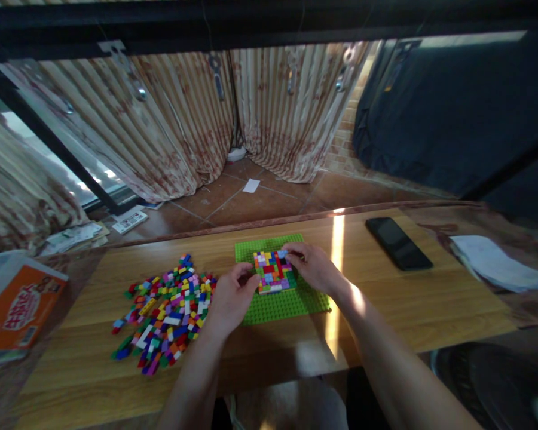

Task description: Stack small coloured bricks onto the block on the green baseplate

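Note:
A green studded baseplate (278, 312) lies on the wooden table. On it stands a low, flat block of many-coloured toy bricks (273, 272). My left hand (233, 297) is at the block's left edge, thumb and forefinger apart, with nothing visible between them. Over the block's upper right corner, my right hand (312, 267) has its fingertips pressed together by a light blue brick (282, 254). Whether that brick is in the fingers or fixed to the block cannot be made out. Loose toy bricks (174, 319) lie in a wide heap left of my left hand.
A black phone (398, 243) rests on the right side of the wooden table (385, 304). Beyond the table's right end are white papers (502, 263). An orange and white box (18, 307) stands at the left. Pleated curtains (170, 131) hang behind the table.

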Tool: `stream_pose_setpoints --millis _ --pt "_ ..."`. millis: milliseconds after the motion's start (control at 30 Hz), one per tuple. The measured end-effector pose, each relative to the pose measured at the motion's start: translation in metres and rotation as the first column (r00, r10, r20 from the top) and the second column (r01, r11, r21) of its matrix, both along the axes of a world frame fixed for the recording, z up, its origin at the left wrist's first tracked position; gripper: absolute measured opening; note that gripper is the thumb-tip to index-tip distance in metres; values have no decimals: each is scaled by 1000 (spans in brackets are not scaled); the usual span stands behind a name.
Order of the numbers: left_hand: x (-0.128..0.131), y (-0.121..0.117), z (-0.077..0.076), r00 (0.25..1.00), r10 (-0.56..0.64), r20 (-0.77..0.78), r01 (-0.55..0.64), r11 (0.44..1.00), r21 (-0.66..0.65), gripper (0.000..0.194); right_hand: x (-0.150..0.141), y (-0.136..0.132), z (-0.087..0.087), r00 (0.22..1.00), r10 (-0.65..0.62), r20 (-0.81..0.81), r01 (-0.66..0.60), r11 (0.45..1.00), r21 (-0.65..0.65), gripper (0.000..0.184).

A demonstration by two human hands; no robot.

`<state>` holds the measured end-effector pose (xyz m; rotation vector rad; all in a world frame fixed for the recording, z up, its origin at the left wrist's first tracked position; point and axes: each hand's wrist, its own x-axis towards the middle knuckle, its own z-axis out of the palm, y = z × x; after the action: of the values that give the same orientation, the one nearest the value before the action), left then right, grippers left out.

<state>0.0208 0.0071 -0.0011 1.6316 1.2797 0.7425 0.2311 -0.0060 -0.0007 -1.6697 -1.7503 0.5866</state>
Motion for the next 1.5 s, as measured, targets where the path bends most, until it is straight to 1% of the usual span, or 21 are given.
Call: stream_pose_setpoints --millis 100,200,367,467,567,667,833,900,1000,1133,1233,1300,1400,1467,1500 --pt "2 -1 -2 1000 -5 -9 5 1000 -7 30 0 0 7 996 48 74 -48 999 -11 21" --pt "4 -2 -3 1000 3 4 -3 1000 -6 31 1 2 11 982 86 166 -82 996 -29 23" --pt "6 -4 0 999 10 -32 -9 999 31 31 0 6 10 948 87 306 -78 996 -42 25" --pt "6 -5 0 999 6 -47 -4 999 33 33 -3 6 10 932 93 351 -72 995 -73 27" --pt "6 -4 -2 999 13 -31 -12 999 39 32 -7 2 10 924 97 369 -58 992 -115 30" --pt "5 -3 -5 1000 15 -10 -15 999 46 31 -9 -2 6 943 60 327 -22 993 -119 33" --pt "4 -3 -4 1000 -5 6 5 1000 23 31 0 -3 -8 993 -34 112 42 997 -70 37" --pt "4 -3 -3 1000 -15 7 15 1000 20 28 6 -3 -11 996 -77 35 79 994 -72 40" --pt "-1 -1 -1 1000 0 -8 0 1000 20 28 14 -2 -13 985 -165 -45 162 985 -57 39" --pt "-17 6 -1 998 65 -4 -64 998 23 32 16 -2 -11 963 -266 -53 265 964 -30 36" --pt "-35 14 -1 991 136 6 -136 988 71 30 13 -4 -10 958 -285 -13 286 958 31 35" --pt "-52 20 0 977 212 -18 -210 973 96 30 11 -5 -9 956 -292 40 288 955 74 35" --pt "-84 30 5 928 359 -101 -337 924 182 29 9 -8 -8 945 -304 125 290 950 118 35" --pt "-109 34 11 872 457 -174 -418 882 219 28 10 -9 -8 944 -303 133 286 949 130 35" --pt "-120 35 13 830 512 -223 -465 855 230 28 11 -10 -9 940 -313 133 296 946 131 34"
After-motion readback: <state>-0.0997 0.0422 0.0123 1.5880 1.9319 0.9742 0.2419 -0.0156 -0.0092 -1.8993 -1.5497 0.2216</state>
